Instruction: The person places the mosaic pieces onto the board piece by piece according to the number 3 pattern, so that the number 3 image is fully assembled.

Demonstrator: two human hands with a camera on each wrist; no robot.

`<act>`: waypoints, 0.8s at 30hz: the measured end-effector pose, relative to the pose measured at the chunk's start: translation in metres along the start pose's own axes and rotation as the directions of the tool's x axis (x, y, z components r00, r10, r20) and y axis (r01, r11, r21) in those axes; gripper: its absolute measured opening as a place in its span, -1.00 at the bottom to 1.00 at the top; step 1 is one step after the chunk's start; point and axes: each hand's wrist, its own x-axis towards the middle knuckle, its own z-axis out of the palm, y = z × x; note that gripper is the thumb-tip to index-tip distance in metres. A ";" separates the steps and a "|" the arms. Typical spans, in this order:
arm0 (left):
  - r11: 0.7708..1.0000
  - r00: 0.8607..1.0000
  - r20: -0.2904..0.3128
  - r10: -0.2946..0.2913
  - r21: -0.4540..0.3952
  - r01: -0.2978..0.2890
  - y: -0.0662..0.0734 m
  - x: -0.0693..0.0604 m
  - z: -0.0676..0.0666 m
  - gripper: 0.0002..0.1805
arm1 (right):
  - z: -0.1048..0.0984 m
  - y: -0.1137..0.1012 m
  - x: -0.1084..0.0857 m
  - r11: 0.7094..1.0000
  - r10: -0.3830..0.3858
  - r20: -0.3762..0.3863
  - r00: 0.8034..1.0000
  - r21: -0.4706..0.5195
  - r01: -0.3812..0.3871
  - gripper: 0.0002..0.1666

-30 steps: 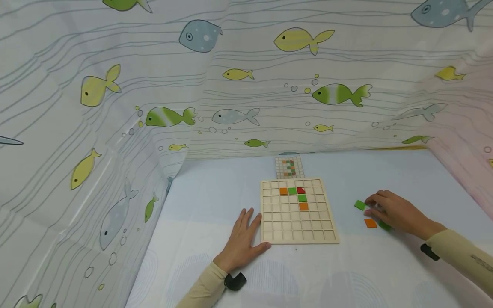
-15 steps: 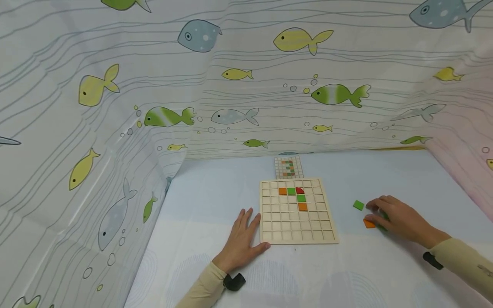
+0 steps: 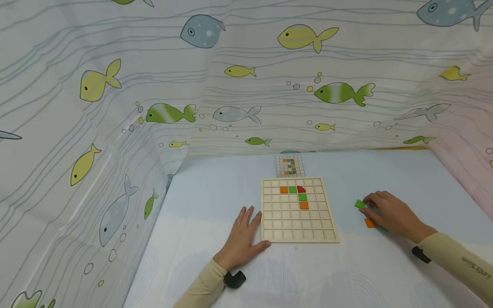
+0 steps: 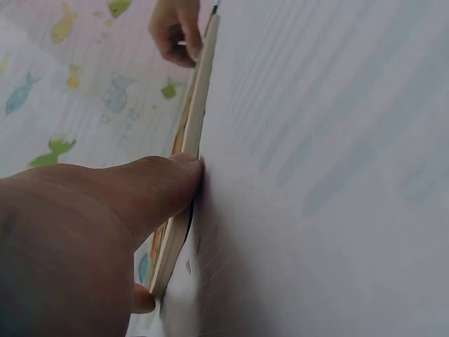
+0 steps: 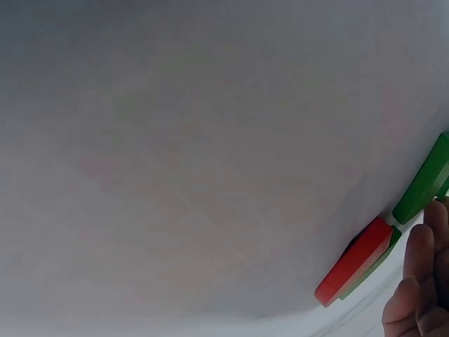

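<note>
My left hand (image 3: 239, 246) lies with fingers spread at the left edge of a wooden grid board (image 3: 281, 222). The thumb (image 4: 168, 182) touches the board's rim in the left wrist view. Set in the board are an orange tile (image 3: 283, 190), a green one, a red one with a rounded corner (image 3: 301, 189), another green and another orange below. Right of the board, my right hand (image 3: 393, 214) pinches the corner of a loose green square tile (image 3: 360, 204) between thumb and fingers. A loose orange tile (image 3: 370, 223) lies just below, partly under the hand.
Behind the board lies a small pattern card (image 3: 290, 166) with a coloured grid. In the right wrist view a red tile (image 5: 354, 261) and a green tile (image 5: 424, 175) lie beside the fingers. A fish-print sheet (image 3: 262, 94) hangs behind and along the sides.
My right hand has shifted left, its thumb and fingers closing on the loose green tile. The other green tile near the palm is now mostly covered. My left hand stays put.
</note>
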 end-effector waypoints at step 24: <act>1.000 1.000 -0.003 0.005 0.015 -0.005 -0.002 0.001 0.002 -0.03 | -0.003 0.008 0.006 0.988 -0.152 0.040 0.988 -0.006 0.153 -0.61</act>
